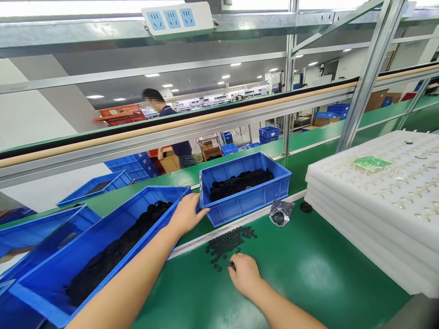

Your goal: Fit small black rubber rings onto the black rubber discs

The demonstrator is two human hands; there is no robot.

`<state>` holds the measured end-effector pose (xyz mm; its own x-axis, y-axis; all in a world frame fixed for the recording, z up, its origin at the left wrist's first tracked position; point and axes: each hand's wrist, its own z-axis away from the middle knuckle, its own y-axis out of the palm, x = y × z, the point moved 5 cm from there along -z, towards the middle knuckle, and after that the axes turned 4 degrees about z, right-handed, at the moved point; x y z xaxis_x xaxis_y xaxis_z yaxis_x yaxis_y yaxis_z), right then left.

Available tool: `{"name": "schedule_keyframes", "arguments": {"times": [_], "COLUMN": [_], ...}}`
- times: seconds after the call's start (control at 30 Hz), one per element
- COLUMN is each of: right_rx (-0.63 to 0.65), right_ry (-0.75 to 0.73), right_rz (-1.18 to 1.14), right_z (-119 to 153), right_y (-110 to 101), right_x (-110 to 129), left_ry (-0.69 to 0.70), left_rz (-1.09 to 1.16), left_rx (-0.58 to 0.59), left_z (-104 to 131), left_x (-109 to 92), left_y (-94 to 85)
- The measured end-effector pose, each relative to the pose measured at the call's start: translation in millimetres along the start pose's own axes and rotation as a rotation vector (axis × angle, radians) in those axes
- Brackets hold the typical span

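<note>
My left hand (pixel 185 214) is at the left corner of a blue bin (pixel 247 203) holding black disc-like parts (pixel 240 183). Its thumb stretches apart from the fingers, along the bin's front wall; the fingertips are partly hidden. Close under this forearm lies a longer blue bin (pixel 30 297), also with black parts (pixel 113 256) inside. On the green tabletop (pixel 295 283), my right hand (pixel 245 274) curls at the near edge of a scatter of small black rings (pixel 226 242). Something dark, apparently one ring, shows between its thumb and index finger.
An open plastic bag (pixel 281 213) of small parts and a black round piece (pixel 306 207) lie right of the rings. Stacked white foam trays (pixel 363 205) bear a green packet (pixel 372 163). Overhead runs a metal rail with a power strip (pixel 178 19). Beyond, a person (pixel 171 112) stands.
</note>
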<state>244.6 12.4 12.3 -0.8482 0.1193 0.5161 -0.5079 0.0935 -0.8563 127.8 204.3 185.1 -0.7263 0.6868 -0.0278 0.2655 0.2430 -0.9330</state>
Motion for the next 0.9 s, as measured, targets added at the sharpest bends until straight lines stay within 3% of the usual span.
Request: {"name": "schedule_keyframes", "arguments": {"times": [0.1, 0.17, 0.23, 0.4, 0.73, 0.9], "right_rx": [0.001, 0.023, 0.033, -0.029, -0.346, -0.446], "right_ry": [0.023, 0.032, 0.032, 0.047, 0.113, 0.137], "right_rz": [-0.034, -0.04, -0.045, -0.133, -0.662, -0.739], "right_z": [-1.2, -1.6, -2.0, -6.2, -19.8, -16.7], "right_y": [0.9, 1.4, 0.8, -1.4, -3.3, -20.1], "right_x": [-2.1, -2.5, -2.3, -6.3, -36.1, -40.6], "left_ry": [0.011, -0.052, -0.097, -0.17, -0.132, -0.114], "left_rz": [-0.043, -0.075, -0.088, -0.108, -0.152, -0.133], "left_rx": [0.254, 0.363, 0.396, 0.363, 0.244, 0.206], "left_z": [-37.4, -51.2, -56.3, -41.5, 1.3, 24.4], "left_x": [-40.7, -47.8, -47.1, -47.0, -81.5, -96.1], "left_y": [34.6, 51.9, 62.7, 68.8, 62.6, 65.7]}}
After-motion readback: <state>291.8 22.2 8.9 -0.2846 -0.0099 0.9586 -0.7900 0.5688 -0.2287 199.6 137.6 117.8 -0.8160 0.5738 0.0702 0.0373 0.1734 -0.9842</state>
